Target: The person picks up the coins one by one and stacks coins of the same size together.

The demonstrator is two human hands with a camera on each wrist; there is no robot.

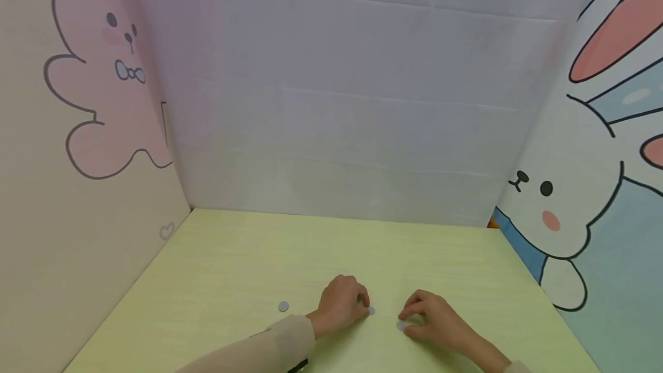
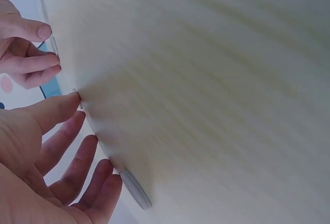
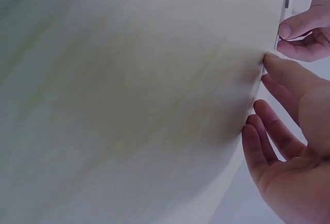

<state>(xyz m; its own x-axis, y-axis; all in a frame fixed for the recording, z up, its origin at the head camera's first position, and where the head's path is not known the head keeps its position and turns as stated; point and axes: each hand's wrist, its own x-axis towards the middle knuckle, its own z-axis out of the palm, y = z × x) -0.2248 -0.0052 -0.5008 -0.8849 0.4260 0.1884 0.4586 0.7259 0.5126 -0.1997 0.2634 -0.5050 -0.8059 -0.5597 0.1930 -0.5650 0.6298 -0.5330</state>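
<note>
A small grey disc [image 1: 372, 310] lies flat on the tabletop between my left hand's thumb and forefinger. My left hand [image 1: 342, 303] pinches it at the edge, the other fingers loosely bent. Just to the right, my right hand [image 1: 436, 322] holds a second grey disc [image 1: 401, 325] between thumb and forefinger, low against the table. A third grey disc [image 1: 283, 306] rests by itself to the left of my left wrist. In the left wrist view a thick-edged grey disc [image 2: 136, 189] shows beside the outer fingertips. The right wrist view hides the right hand's disc.
The pale yellow-green tabletop [image 1: 248, 258] spreads beneath both hands. A plain whitish sheet [image 1: 342, 102] closes off the back. Side panels carry a pink cartoon animal [image 1: 103, 91] on the left and a white rabbit [image 1: 580, 189] on the right.
</note>
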